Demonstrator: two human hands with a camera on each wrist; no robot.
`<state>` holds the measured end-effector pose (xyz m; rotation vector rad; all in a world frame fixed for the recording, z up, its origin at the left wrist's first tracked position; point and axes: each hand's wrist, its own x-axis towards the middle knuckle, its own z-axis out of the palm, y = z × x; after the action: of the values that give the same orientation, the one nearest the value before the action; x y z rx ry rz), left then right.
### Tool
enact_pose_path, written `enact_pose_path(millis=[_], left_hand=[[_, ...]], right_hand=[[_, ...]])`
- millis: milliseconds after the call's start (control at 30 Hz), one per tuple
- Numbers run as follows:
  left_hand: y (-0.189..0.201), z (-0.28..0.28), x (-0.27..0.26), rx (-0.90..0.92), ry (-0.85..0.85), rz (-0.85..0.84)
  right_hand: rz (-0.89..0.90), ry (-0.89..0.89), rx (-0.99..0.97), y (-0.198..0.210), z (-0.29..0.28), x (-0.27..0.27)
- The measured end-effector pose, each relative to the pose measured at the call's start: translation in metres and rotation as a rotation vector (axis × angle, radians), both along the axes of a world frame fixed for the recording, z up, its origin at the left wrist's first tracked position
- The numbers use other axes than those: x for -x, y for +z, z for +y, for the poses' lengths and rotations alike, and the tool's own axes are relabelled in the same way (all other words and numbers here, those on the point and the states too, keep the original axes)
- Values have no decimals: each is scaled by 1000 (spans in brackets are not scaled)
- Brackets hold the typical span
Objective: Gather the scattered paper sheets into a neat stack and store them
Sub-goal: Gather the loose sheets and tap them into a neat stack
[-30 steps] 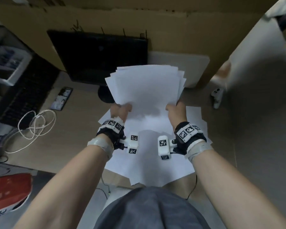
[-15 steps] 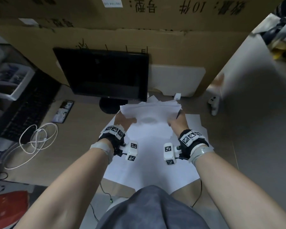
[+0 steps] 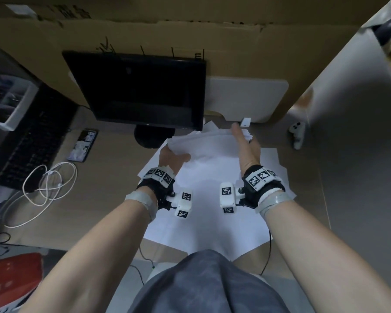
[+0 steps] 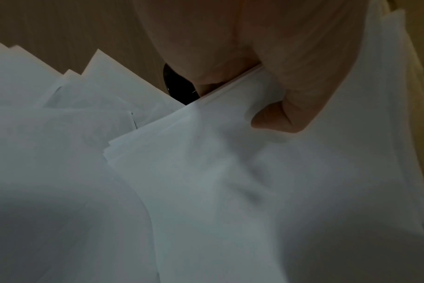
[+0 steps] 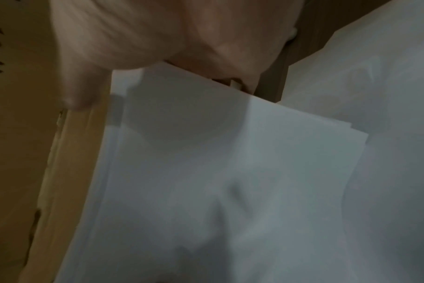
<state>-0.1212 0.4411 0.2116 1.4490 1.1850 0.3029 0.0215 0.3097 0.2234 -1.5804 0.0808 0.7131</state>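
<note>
A stack of white paper sheets (image 3: 208, 143) hangs roughly level just above the desk, in front of the monitor foot. My left hand (image 3: 174, 158) pinches its left edge, thumb (image 4: 278, 118) on top and fingers underneath. My right hand (image 3: 244, 145) lies along the stack's right side with straight fingers, touching it. In the right wrist view the thumb (image 5: 77, 97) sticks out past the stack (image 5: 218, 172). More loose sheets (image 3: 212, 213) lie spread on the desk under both hands, and also show in the wrist views (image 4: 61, 118) (image 5: 387, 76).
A black monitor (image 3: 140, 91) stands right behind the stack, against a wall of cardboard boxes (image 3: 235, 41). A keyboard (image 3: 27, 141), phone (image 3: 82, 143) and white cable (image 3: 48, 184) lie to the left. A white controller (image 3: 297, 134) and a pale panel (image 3: 359, 132) are on the right.
The stack stood tilted up with both hands gripping its near edge. It has dropped to lie flat and low. My right hand let go, slid forward along the right side, and its fingers straightened.
</note>
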Motion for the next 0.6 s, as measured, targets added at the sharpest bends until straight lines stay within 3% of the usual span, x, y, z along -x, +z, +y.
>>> enact_pose_path(millis=[267, 433, 600], left_hand=[[6, -11, 2, 66, 28, -95], [17, -18, -13, 127, 229, -248], [14, -21, -27, 112, 409, -271]], right_hand=[[8, -63, -7, -1, 1, -4], [59, -41, -46, -3, -11, -7], [37, 5, -59, 2, -19, -6]])
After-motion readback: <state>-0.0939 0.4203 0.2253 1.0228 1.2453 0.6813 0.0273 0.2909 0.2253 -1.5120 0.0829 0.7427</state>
